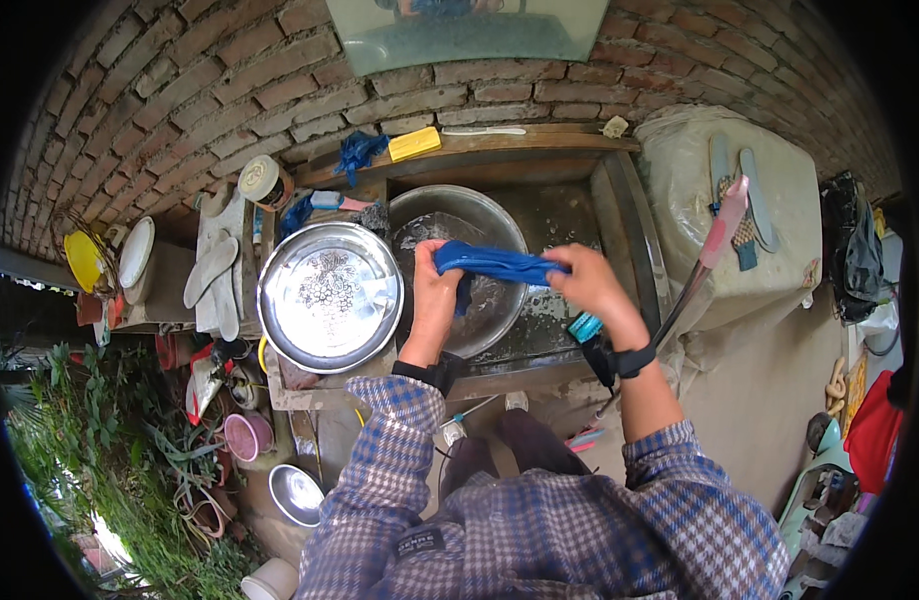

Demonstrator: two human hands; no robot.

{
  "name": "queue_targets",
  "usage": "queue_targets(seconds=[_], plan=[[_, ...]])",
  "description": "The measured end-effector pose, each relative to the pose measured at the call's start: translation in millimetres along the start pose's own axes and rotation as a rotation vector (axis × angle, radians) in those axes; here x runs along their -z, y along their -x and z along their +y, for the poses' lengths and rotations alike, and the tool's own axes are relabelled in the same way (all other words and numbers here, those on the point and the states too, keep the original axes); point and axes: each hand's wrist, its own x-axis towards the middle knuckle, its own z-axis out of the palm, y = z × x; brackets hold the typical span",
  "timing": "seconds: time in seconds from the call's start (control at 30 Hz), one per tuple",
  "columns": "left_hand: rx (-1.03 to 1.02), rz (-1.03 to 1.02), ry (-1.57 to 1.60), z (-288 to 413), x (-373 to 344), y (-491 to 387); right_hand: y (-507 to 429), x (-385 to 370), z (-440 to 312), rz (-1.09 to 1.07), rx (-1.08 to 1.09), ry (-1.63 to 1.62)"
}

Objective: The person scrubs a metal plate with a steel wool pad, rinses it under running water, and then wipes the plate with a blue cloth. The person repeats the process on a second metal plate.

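A wet blue cloth (497, 262) is stretched between my two hands. My left hand (435, 281) grips its left end, and a short tail of the cloth dangles below that fist. At the other end, my right hand (590, 277) pinches the cloth between thumb and fingers. Under the cloth, a round metal basin (513, 217) with water in it stands inside a stone sink (572, 199). Left of my left hand, a shiny metal tray (272, 330) with a pattern on its bottom rests on the sink's ledge.
Along the back ledge lie a yellow soap bar (415, 144), a blue rag (360, 152) and a white-and-pink brush (339, 201). A lidded jar (264, 184) stands at the left. A pink-handled pole (699, 274) leans at the right, beside a plastic-covered block (786, 195) bearing insoles (759, 199).
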Motion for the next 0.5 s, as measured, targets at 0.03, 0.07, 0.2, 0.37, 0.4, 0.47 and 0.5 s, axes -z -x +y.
queue_targets(seconds=[0.03, 0.07, 0.2, 0.37, 0.4, 0.47, 0.5], plan=[[0.053, -0.019, 0.078, 6.7, -5.9, 2.3, 5.7, -11.2, 9.0, -0.118, -0.097, 0.155], [0.125, -0.025, 0.146, 11.9, -12.9, 4.8, 11.2, -28.6, 13.2, -0.076, 0.100, 0.057], [0.130, -0.057, 0.469, 14.3, -38.7, 17.0, 10.4, -93.6, 7.4, 0.055, 0.260, -0.242], [0.137, -0.161, 0.439, -13.4, -15.6, 21.3, -9.6, -115.8, 6.4, 0.167, -0.221, -1.045], [0.165, -0.150, 0.134, -20.7, -6.7, 21.4, -11.4, -112.3, 9.3, 0.163, -0.189, -1.121], [-0.004, -0.232, -0.672, -33.1, 10.0, 24.5, -12.8, -106.0, 11.9, 0.159, -0.157, -1.158], [0.025, -0.286, -0.723, -38.2, 13.1, 25.5, -12.1, -102.9, 11.4, 0.149, -0.096, -1.141]])
